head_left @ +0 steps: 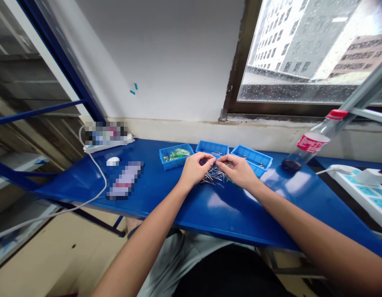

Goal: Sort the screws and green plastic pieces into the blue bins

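My left hand (195, 168) and my right hand (237, 169) meet above the blue table, thumbs and fingers of each closed in a pinch, fingertips almost touching. Whatever lies between the fingertips is too small to make out. Directly under them is a loose pile of thin metal pieces (213, 177) that look like screws or nails, partly covered by the hands. Behind stand three blue plastic bins: the left bin (174, 165) holds green pieces (178, 154), the middle bin (212, 144) a few slim metal pieces, and the right bin (255, 152) a few small ones.
A tilted-looking cola bottle (313, 142) with a red cap stands right of the bins. Power strips (364, 187) lie at the far right and back left. A white mouse-like object (113, 161), a blurred-out flat item (125, 180) and a white cable (101, 181) occupy the table's left side.
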The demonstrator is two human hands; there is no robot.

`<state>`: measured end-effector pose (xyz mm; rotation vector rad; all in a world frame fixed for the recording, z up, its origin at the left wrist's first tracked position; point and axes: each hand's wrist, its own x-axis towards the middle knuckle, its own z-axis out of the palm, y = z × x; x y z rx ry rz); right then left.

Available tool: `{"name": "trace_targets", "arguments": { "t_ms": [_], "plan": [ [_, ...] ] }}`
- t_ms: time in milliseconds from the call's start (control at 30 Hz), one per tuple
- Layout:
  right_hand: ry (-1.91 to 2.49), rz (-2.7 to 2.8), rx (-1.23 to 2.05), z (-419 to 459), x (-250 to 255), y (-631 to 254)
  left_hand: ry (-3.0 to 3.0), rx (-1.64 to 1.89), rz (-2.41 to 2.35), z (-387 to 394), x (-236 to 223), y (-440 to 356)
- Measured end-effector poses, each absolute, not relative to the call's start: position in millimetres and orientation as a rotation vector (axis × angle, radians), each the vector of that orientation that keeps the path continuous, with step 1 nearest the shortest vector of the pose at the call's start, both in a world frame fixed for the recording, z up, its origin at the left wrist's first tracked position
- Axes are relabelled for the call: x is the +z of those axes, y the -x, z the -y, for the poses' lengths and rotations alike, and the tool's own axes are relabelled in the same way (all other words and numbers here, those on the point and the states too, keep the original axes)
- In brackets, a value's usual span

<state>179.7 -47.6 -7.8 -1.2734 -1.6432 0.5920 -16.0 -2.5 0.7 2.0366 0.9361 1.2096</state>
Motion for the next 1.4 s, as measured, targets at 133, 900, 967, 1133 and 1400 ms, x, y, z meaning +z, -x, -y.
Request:
{"name": "trace_targets", "arguments": {
  "t_ms": [133,900,967,1133,1400],
  "plan": [
    [1.321,1.849,0.305,46,-10,-183,-2.178,1.221,-1.010,-2,-4,17],
    [1.468,2.293,-0.134,39,-21,-189,-2.208,1.139,-1.004,1,-3,14],
    [1.477,2.295,-0.156,39,-21,-188,-2.210,1.137,-1.010,2,-3,14],
    [1.495,2.268,-0.187,39,-21,-186,-2.209,1.130,-1.004,1,-3,15],
    [1.285,1.850,0.081,44,-14,-180,-2.203,1.134,-0.990,2,-3,15]
  ]
}}
